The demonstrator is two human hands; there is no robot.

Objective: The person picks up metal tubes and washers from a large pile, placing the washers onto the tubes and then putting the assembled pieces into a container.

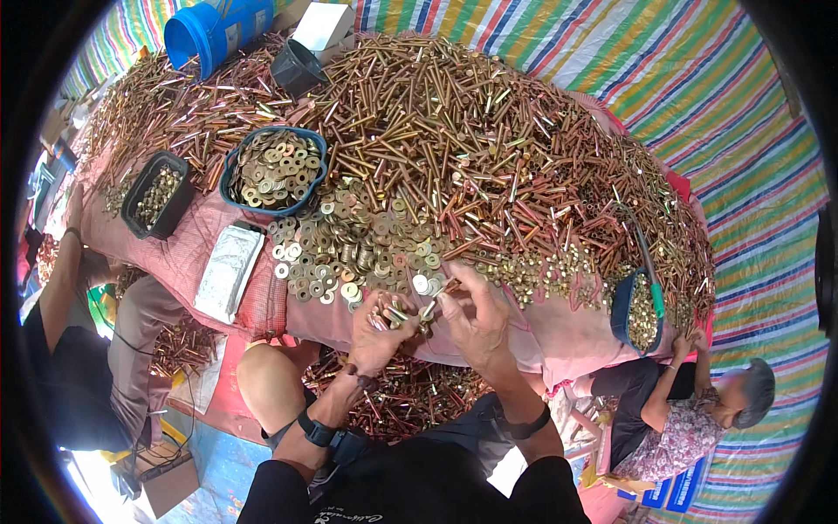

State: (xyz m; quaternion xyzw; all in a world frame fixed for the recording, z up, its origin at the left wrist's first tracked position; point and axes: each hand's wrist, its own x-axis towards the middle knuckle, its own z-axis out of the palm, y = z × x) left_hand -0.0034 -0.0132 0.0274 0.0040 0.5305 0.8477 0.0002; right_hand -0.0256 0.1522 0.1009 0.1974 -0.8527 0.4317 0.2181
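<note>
the left hand [381, 336] is curled palm-up around a few shiny metal pieces [397, 314], its fingers bent in over them, and the right hand [476, 323] pinches a slender metal rod [431, 309] between thumb and forefinger, its lower end close to the left hand's thumb; whether that end touches the pieces there is too small to tell. both hands are just above the near edge of the pink-covered worktop [572, 330], around its middle, and near each other. just beyond them, loose washers [345, 253] lie spread and overlapping, and toward the right brass-coloured nuts [559, 278] are scattered along the near edge. a big heap of coppery rods [489, 131] covers the worktop from there to its far edge. left of the loose washers stands a blue tray [262, 210] full of washers, with a silvery packet [229, 275] between it and the near edge, and a black tray [138, 224] of nuts nearer the left end. by the far left corner a blue bucket [194, 48] lies tipped on its side near a black pot [297, 72] and a white box [325, 28]. near the right end, a tool with a green handle [656, 301] leans over a dark blue tray [621, 310] of nuts, and a co-worker [668, 428] sits beside that near corner.
</note>
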